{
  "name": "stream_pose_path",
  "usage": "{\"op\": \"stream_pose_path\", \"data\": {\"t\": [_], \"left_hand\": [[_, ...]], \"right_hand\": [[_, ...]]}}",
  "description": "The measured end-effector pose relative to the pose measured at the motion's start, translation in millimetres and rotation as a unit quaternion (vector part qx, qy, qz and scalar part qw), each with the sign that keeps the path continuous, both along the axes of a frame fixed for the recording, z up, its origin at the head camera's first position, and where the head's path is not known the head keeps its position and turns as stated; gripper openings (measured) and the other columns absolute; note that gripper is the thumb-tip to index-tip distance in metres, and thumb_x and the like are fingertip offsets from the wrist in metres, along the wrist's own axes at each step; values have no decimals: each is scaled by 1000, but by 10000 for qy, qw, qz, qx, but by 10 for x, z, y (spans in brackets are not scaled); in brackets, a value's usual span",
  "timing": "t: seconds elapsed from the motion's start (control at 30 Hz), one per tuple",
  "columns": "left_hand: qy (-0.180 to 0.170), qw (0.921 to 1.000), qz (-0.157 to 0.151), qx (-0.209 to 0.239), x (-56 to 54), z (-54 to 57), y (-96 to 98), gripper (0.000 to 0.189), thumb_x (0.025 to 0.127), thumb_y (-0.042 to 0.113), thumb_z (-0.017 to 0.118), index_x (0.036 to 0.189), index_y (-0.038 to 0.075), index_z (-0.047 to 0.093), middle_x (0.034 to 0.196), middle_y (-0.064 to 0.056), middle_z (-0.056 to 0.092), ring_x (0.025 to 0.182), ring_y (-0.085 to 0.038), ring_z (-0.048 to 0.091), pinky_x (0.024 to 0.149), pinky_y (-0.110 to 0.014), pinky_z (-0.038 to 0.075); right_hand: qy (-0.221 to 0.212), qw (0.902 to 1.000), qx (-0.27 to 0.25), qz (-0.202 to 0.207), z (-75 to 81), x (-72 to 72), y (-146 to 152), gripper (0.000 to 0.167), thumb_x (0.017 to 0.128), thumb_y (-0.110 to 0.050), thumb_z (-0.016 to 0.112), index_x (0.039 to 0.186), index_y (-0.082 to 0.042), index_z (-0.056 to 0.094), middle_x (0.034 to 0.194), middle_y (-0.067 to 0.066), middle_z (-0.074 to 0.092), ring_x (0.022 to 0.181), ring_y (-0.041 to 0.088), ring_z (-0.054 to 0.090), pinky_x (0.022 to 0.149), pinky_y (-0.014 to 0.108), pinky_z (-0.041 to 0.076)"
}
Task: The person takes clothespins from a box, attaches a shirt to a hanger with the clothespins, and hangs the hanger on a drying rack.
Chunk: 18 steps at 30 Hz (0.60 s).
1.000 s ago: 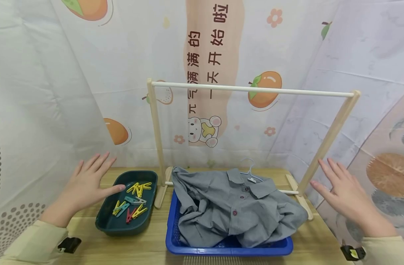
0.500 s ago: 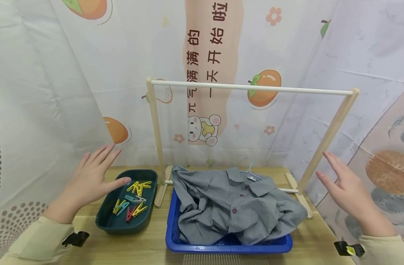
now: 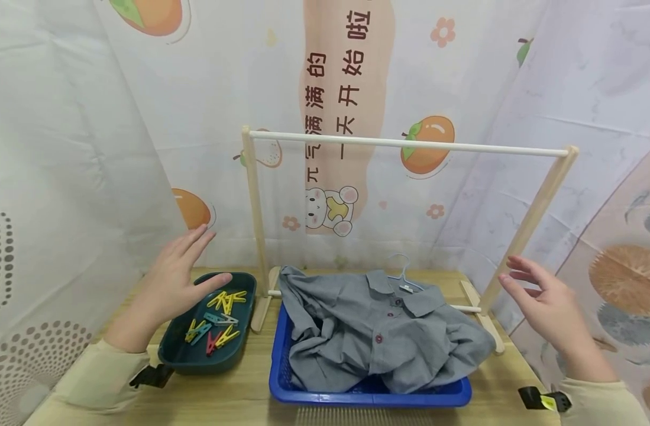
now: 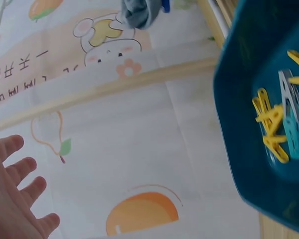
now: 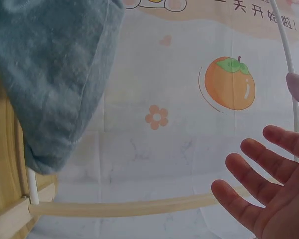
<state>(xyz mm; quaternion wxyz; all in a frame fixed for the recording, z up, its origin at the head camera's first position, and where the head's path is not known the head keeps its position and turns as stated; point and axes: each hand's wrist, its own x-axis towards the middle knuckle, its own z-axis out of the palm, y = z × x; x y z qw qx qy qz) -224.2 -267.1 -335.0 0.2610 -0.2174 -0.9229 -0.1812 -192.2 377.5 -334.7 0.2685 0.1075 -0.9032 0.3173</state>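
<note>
My left hand (image 3: 172, 284) hovers at the left, over the near edge of a dark green tray (image 3: 167, 349), its thumb apart from the fingers and nothing held. Inside that tray lie several clothespins (image 3: 227, 300) in yellow, teal, grey and red. My right hand (image 3: 548, 305) is raised beside the rack's right post, fingers loosely bent and holding nothing. Between the hands, a grey button-up shirt (image 3: 351, 319) lies crumpled in a blue basket (image 3: 369, 399). A light blue hanger (image 3: 401, 269) pokes up from the shirt's collar.
Behind the basket stands a drying rack with a white top rod (image 3: 410, 142) and wooden posts (image 3: 537, 219). Everything rests on a wooden table (image 3: 245, 402). Printed curtains (image 3: 218, 89) close in the back and sides.
Both hands have shifted inward: the left hand moves right toward the tray, and the right hand moves slightly left with its fingers more bent. Shirt, tray and rack stay put.
</note>
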Motion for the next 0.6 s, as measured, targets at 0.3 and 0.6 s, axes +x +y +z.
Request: {"op": "stream_pose_path", "data": {"t": [0.3, 0.6], "left_hand": [[-340, 9957, -248, 819, -26, -80, 187, 85, 91, 43, 75, 160, 13, 35, 166, -13, 25, 146, -48, 27, 104, -77, 26], [-623, 9944, -78, 853, -56, -178, 269, 83, 94, 49, 71, 160, 15, 34, 164, -12, 28, 147, -44, 28, 106, -74, 28]], "right_hand": [[-209, 9994, -235, -121, -45, -14, -40, 47, 101, -26, 67, 140, -1, 58, 130, 22, 62, 100, -19, 50, 75, 3, 43], [-552, 9979, -175, -273, -146, -65, -45, 51, 101, -34, 65, 140, -2, 58, 132, 24, 62, 96, -20, 46, 69, 9, 45]]}}
